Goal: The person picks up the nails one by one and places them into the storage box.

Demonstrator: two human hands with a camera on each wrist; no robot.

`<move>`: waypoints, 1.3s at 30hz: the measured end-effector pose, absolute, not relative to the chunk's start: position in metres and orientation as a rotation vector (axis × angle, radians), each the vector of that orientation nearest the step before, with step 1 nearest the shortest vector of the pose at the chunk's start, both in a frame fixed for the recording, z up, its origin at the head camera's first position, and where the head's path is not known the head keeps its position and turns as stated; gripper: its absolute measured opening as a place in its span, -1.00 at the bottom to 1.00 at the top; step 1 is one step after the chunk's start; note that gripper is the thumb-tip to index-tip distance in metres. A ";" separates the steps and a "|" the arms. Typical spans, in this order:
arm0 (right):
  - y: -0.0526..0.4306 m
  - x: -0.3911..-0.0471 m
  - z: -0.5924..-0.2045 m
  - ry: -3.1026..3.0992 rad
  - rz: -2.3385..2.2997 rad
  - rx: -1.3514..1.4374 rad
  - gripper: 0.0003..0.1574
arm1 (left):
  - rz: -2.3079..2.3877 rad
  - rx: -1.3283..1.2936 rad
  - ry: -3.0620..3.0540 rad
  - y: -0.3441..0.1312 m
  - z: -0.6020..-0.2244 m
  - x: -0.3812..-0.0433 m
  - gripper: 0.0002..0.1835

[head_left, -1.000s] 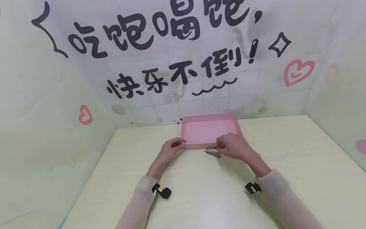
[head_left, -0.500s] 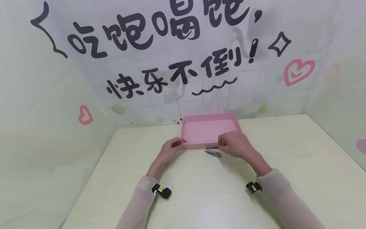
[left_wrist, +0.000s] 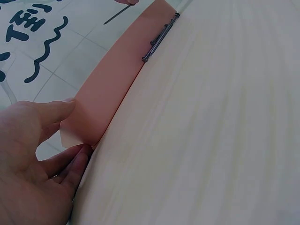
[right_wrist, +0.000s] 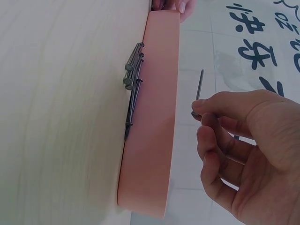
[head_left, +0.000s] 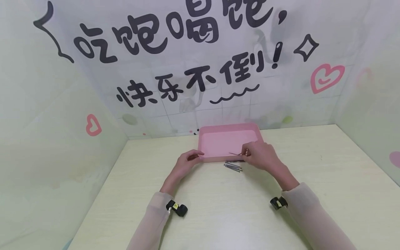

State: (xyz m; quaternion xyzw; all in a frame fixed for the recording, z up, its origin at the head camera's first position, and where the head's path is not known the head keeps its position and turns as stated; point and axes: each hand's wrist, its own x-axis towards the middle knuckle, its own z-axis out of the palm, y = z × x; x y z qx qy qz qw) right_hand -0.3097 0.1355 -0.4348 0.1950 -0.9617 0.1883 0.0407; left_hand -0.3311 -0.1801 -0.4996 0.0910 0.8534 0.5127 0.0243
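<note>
My right hand (head_left: pixel 260 157) pinches a thin metal nail (right_wrist: pixel 200 86) between thumb and fingertips. The nail's head is by the fingertips and its point sticks out, above the front rim of a shallow pink tray (head_left: pixel 215 159). At the tray's left front corner, my left hand (head_left: pixel 186 163) holds on, with the thumb (left_wrist: pixel 58 110) at the upper edge and curled fingers (left_wrist: pixel 75 171) low at the corner. Several more nails (head_left: pixel 233 168) lie in a loose pile on the table against the outside of the tray's front wall.
The pale wood-grain table (head_left: pixel 212 205) runs back to a printed wall sheet (head_left: pixel 175 118) right behind the tray. Sheets also stand on the left and right sides. A small black camera (head_left: pixel 176 208) is worn on each wrist.
My right hand has risen slightly and moved back and right from the pile, and a pinched nail now shows clear of the others. My left hand stays at the tray corner.
</note>
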 end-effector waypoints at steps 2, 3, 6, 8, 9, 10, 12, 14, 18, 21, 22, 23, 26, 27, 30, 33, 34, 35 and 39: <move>0.137 -0.310 -0.435 -2.940 0.571 0.593 -0.95 | 1.585 0.282 2.640 -0.180 -0.500 -0.331 -0.76; 0.137 -0.311 -0.435 -2.938 0.568 0.592 -0.95 | 1.585 0.282 2.641 -0.180 -0.500 -0.331 -0.76; 0.139 -0.312 -0.435 -2.928 0.561 0.586 -0.94 | 1.588 0.279 2.638 -0.180 -0.499 -0.331 -0.76; 0.140 -0.313 -0.435 -2.922 0.559 0.577 -0.94 | 1.589 0.281 2.639 -0.180 -0.499 -0.331 -0.76; 0.141 -0.313 -0.435 -2.921 0.558 0.570 -0.94 | 1.590 0.284 2.640 -0.180 -0.499 -0.331 -0.77; 0.142 -0.314 -0.435 -2.920 0.559 0.564 -0.94 | 1.591 0.286 2.641 -0.180 -0.499 -0.331 -0.77; 0.143 -0.315 -0.435 -2.918 0.552 0.549 -0.93 | 1.590 0.292 2.644 -0.181 -0.500 -0.332 -0.77; 0.144 -0.315 -0.435 -2.917 0.550 0.537 -0.93 | 1.588 0.296 2.646 -0.181 -0.500 -0.332 -0.76; 0.147 -0.316 -0.435 -2.915 0.542 0.522 -0.95 | 1.587 0.294 2.641 -0.181 -0.500 -0.331 -0.76; 0.148 -0.316 -0.436 -2.911 0.545 0.522 -0.95 | 1.587 0.289 2.640 -0.181 -0.500 -0.331 -0.76; 0.149 -0.316 -0.436 -2.908 0.546 0.522 -0.95 | 1.587 0.288 2.641 -0.181 -0.500 -0.331 -0.76; 0.149 -0.317 -0.437 -2.907 0.548 0.523 -0.94 | 1.587 0.286 2.642 -0.180 -0.500 -0.331 -0.76; 0.151 -0.317 -0.437 -2.906 0.555 0.516 -0.94 | 1.589 0.285 2.642 -0.180 -0.500 -0.331 -0.76; 0.151 -0.317 -0.437 -2.906 0.554 0.511 -0.94 | 1.588 0.285 2.643 -0.180 -0.500 -0.331 -0.76; 0.153 -0.318 -0.437 -2.907 0.547 0.498 -0.94 | 1.587 0.287 2.646 -0.180 -0.500 -0.332 -0.76; 0.154 -0.319 -0.437 -2.907 0.534 0.487 -0.93 | 1.589 0.289 2.646 -0.180 -0.501 -0.333 -0.76; 0.154 -0.319 -0.437 -2.908 0.532 0.487 -0.93 | 1.592 0.290 2.644 -0.180 -0.501 -0.333 -0.76; 0.155 -0.319 -0.437 -2.908 0.528 0.485 -0.93 | 1.593 0.291 2.642 -0.180 -0.501 -0.333 -0.75; 0.156 -0.319 -0.437 -2.908 0.521 0.483 -0.93 | 1.597 0.291 2.630 -0.180 -0.501 -0.333 -0.75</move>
